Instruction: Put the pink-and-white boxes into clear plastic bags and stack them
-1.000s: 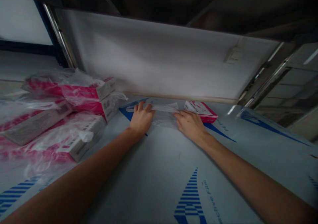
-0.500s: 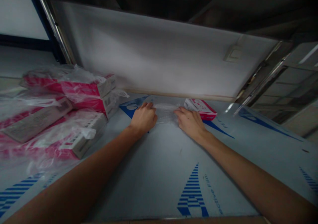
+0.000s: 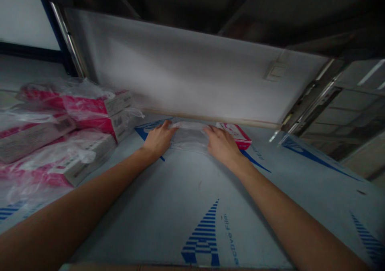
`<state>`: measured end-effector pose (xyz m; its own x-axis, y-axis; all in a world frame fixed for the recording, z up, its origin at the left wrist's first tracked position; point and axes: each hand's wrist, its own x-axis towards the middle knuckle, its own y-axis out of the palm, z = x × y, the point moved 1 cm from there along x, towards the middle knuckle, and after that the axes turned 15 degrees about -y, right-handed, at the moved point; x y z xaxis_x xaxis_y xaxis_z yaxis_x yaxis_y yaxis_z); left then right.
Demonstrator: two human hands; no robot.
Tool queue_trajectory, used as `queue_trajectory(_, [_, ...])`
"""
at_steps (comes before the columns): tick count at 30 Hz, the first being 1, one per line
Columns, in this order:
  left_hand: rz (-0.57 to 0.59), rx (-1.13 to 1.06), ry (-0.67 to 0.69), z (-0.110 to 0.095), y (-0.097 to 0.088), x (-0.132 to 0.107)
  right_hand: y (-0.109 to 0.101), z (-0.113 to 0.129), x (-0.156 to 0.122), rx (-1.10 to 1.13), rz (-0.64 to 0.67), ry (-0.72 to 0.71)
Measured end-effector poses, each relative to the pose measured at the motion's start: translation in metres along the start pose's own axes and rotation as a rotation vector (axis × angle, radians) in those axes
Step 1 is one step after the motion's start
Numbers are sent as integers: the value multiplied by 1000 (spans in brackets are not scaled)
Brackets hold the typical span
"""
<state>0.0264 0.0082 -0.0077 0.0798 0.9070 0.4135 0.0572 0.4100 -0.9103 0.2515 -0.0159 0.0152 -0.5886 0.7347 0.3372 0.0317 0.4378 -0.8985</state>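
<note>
From your head camera, you see your 2 arms (image 3: 90, 207) reaching out over a wide pale sheet (image 3: 168, 195) with blue stripes and letters on it. Your left hand (image 3: 158, 139) is at the left edge of a clear plastic bag (image 3: 189, 138), and your right hand (image 3: 221, 144) is at its right edge. Both hands are mostly open, with the fingers bent down onto the plastic, but you cannot tell if they are pinching it or only pressing on it. The bag lies flat on the sheet between your 2 hands. Just behind your right hand sits a small red and white box (image 3: 236, 135). Off to your left is a pile of red and white boxes (image 3: 60, 134) wrapped in clear plastic. Behind it all stands a white wall (image 3: 180, 66) with a light switch (image 3: 275, 71) on it.
</note>
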Motion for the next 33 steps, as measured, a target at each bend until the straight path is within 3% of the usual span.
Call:
queue_trajectory(4, [-9,-60,-4,1,-7,-1,1,1,1,70,-40,-21])
queue_trajectory(10, [65,-59,54,11,-19,5,-1,-4,1,129,23,-16])
queue_trajectory(18, [-15,9,172,6,-43,2,-22,-16,-4,118,225,126])
queue_trajectory(28, [218,-220,339,14,-41,10,-45,-19,-13,266,384,107])
queue_trajectory(33, [290,-289,377,18,-58,4,-69,-18,-23,419,575,29])
